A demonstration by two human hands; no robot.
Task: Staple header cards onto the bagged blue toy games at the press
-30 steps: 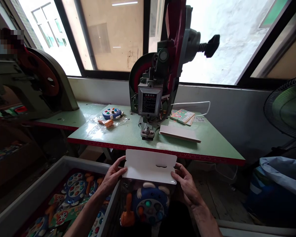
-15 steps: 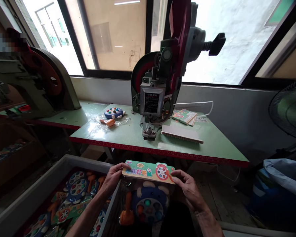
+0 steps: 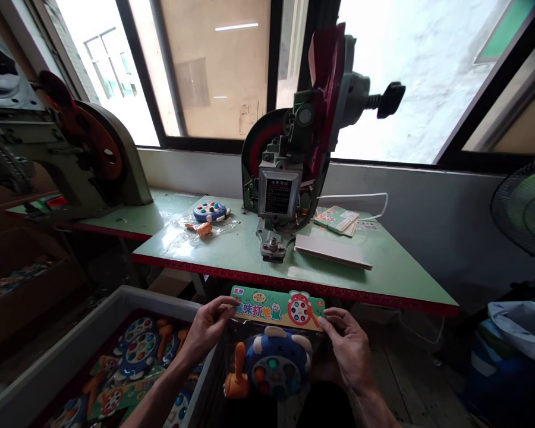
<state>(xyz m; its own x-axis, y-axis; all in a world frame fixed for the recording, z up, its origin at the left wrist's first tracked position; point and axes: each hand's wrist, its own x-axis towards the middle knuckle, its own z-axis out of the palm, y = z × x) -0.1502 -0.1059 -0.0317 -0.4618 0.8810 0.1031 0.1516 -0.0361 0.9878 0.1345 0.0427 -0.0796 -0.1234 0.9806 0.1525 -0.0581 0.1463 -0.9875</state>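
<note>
I hold a bagged toy in front of me, below the table's front edge. A folded green header card (image 3: 277,307) with printed characters tops the clear bag. My left hand (image 3: 208,324) pinches the card's left end and my right hand (image 3: 350,345) pinches its right end. Inside the bag hang a blue round toy (image 3: 276,362) with coloured buttons and an orange mallet (image 3: 238,377). The stapling press (image 3: 289,172) stands on the green table (image 3: 378,267) just beyond the card.
A grey bin (image 3: 71,351) at lower left holds several bagged toys. On the table lie another bagged toy (image 3: 209,214), a stack of flat cards (image 3: 332,249) and printed cards (image 3: 337,219). A second machine (image 3: 71,154) stands left, a fan (image 3: 526,205) right.
The white card was folded down over the bag's top, so its green printed face now shows. Both hands stayed on its ends and the view shifted slightly.
</note>
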